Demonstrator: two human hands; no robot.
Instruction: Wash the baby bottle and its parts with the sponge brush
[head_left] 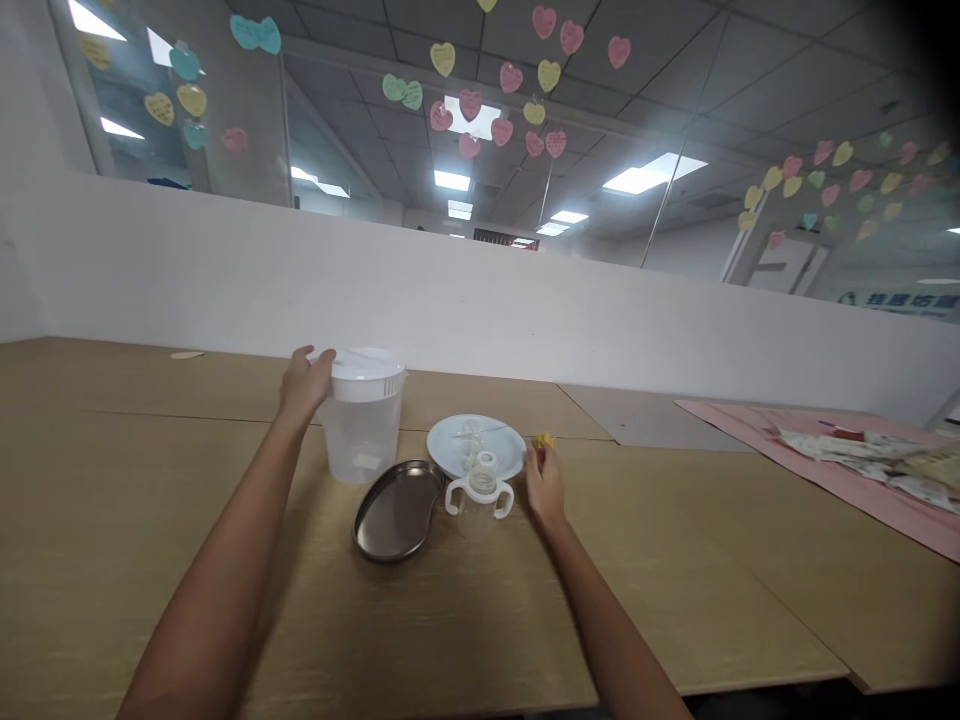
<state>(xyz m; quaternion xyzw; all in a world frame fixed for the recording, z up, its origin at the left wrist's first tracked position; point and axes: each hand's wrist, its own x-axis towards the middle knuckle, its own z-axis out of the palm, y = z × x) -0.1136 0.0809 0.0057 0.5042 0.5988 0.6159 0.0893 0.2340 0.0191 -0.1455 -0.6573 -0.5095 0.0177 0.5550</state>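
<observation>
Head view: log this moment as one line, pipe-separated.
left hand on white lid of clear plastic jug | right hand at small yellow item | nearby: steel kidney dish, white plate, two-handled bottle

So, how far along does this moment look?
Done: the two-handled clear bottle stands upright, seemingly assembled. In hand: the left hand grips the lid of a plastic jug; the right hand pinches a small yellow item. Left: clear parts lie on the white plate, and the steel kidney dish sits empty.
</observation>
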